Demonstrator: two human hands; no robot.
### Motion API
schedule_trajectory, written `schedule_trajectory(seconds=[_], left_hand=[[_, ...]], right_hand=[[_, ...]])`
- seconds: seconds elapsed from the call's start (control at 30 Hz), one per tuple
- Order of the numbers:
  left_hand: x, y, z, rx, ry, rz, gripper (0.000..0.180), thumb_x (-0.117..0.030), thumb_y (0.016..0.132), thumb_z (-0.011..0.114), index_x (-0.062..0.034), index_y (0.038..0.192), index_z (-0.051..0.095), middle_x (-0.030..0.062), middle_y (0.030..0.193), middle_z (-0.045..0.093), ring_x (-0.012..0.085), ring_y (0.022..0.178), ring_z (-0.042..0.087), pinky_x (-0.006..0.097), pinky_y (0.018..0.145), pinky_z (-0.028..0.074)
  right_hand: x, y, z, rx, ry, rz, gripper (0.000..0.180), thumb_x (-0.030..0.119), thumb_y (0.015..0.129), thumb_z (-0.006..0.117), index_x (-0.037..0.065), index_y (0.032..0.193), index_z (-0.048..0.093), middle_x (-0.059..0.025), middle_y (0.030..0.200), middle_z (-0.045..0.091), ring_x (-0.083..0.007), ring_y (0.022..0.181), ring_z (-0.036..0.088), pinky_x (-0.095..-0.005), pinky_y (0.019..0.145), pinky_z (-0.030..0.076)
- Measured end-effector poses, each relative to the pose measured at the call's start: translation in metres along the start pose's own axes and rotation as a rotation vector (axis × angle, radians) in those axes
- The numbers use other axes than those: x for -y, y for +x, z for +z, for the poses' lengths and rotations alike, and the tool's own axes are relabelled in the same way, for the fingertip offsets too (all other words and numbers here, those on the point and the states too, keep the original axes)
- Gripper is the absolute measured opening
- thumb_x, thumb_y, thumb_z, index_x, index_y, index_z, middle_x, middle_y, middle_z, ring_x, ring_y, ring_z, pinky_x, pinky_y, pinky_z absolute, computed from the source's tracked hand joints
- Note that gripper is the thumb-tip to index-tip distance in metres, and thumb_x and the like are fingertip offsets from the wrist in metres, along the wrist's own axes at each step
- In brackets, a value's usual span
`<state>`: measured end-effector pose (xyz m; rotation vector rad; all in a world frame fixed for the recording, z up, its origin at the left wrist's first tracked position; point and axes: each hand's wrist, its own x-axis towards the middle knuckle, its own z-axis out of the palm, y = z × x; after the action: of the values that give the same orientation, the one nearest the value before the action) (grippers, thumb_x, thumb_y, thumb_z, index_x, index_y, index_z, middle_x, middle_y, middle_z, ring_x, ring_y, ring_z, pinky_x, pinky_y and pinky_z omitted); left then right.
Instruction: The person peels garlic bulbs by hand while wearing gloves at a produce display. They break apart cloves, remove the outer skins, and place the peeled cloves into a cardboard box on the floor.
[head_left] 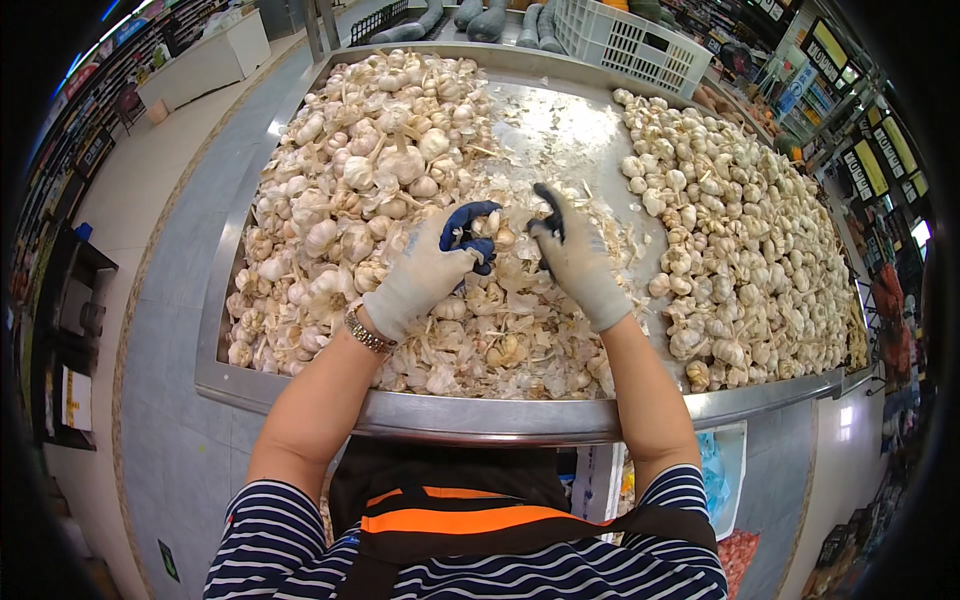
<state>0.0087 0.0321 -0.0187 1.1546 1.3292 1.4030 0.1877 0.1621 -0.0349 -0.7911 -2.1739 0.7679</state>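
Observation:
My left hand (432, 262), in a white knit glove with a dark blue coated palm, curls its fingers and thumb around a small garlic bulb (497, 235). Across from it, my right hand (577, 255), gloved the same way, has its thumb and forefinger apart, with nothing visible between them. Both hands are over loose garlic skins (490, 345) in the middle of the metal display bin. A heap of larger garlic bulbs with papery skins (350, 170) lies to the left. Cleaner, smaller bulbs (750, 250) are piled on the right.
The bin's metal rim (480, 418) runs along the near side, under my forearms. Bare metal with skin scraps (565, 115) shows between the piles. Beyond the far edge stand a white plastic crate (630, 50) and several grey-green gourds (487, 22). A grey walkway (180, 310) lies left.

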Motion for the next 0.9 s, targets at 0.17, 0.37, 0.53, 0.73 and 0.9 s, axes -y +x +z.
schedule_trajectory(seconds=[0.17, 0.37, 0.53, 0.73, 0.9], left_hand=[[0.007, 0.002, 0.001, -0.08, 0.146, 0.228, 0.051, 0.005, 0.084, 0.051, 0.0013, 0.136, 0.053, 0.0075, 0.117, 0.064, 0.0127, 0.098, 0.063, 0.029, 0.084, 0.056], [0.005, 0.001, -0.003, 0.094, -0.049, 0.06, 0.049, -0.003, 0.086, 0.059, 0.0008, 0.134, 0.053, 0.0092, 0.12, 0.064, 0.0166, 0.102, 0.063, 0.032, 0.088, 0.056], [-0.011, -0.002, -0.001, 0.213, -0.453, 0.14, 0.056, -0.014, 0.086, 0.069, 0.0036, 0.135, 0.051, 0.0096, 0.118, 0.065, 0.0193, 0.102, 0.067, 0.034, 0.086, 0.058], [-0.017, -0.003, 0.002, -0.134, -0.013, 0.183, 0.048, -0.009, 0.085, 0.076, 0.0014, 0.13, 0.061, 0.0049, 0.105, 0.065, 0.0102, 0.085, 0.062, 0.026, 0.076, 0.055], [-0.002, 0.0, 0.005, -0.171, 0.338, 0.407, 0.043, -0.009, 0.082, 0.077, -0.0008, 0.123, 0.067, -0.0002, 0.087, 0.062, 0.0083, 0.074, 0.057, 0.024, 0.068, 0.049]], right_hand=[[0.038, 0.007, -0.026, 0.157, 0.329, 0.132, 0.038, 0.024, 0.091, 0.07, 0.004, 0.122, 0.064, -0.0111, 0.096, 0.068, -0.0196, 0.082, 0.063, -0.0342, 0.074, 0.052], [0.018, 0.009, -0.016, 0.367, 0.541, 0.247, 0.03, 0.015, 0.089, 0.065, 0.001, 0.116, 0.065, -0.0121, 0.087, 0.068, -0.0178, 0.074, 0.063, -0.0321, 0.071, 0.053], [0.005, 0.014, -0.019, 0.262, 0.41, 0.297, 0.029, 0.016, 0.089, 0.065, 0.002, 0.114, 0.067, -0.0127, 0.088, 0.071, -0.0226, 0.079, 0.067, -0.0363, 0.076, 0.055], [0.038, 0.011, -0.039, 0.26, 0.378, 0.241, 0.054, 0.026, 0.092, 0.068, 0.012, 0.142, 0.052, -0.0136, 0.118, 0.066, -0.0187, 0.092, 0.066, -0.0329, 0.076, 0.054], [0.026, 0.002, -0.022, 0.475, 0.967, 0.256, 0.044, 0.026, 0.102, 0.057, 0.003, 0.139, 0.05, -0.007, 0.09, 0.063, -0.0129, 0.077, 0.064, -0.025, 0.064, 0.052]])
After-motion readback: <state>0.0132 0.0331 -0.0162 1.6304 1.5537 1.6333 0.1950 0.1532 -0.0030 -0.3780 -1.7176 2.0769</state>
